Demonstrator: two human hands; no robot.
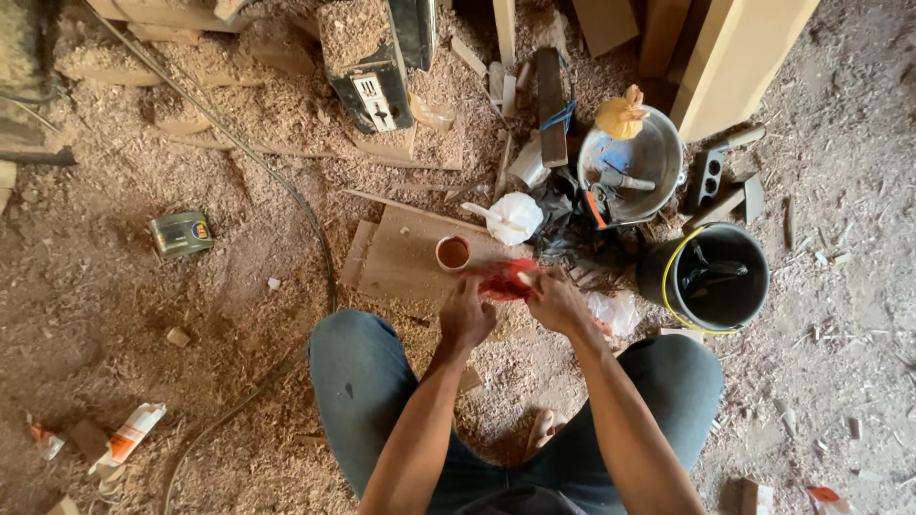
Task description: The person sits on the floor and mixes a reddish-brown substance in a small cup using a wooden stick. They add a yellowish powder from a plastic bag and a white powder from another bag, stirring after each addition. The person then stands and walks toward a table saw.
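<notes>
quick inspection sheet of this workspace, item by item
surface: floor covered in sawdust and wood shavings; a flat board lies ahead of the knees.
job's things: red plastic bag held between both hands; small cup of brown liquid on the board.
clutter: white knotted bag, metal bowl with tools, black bucket, green tin, tube, wood offcuts.
grippers: left hand and right hand both pinch the red bag; fingers partly hidden.
cables: one cable runs across the sawdust from top left, past the left knee.
surroundings: timber planks at top right, a dust-covered machine at top centre.
</notes>
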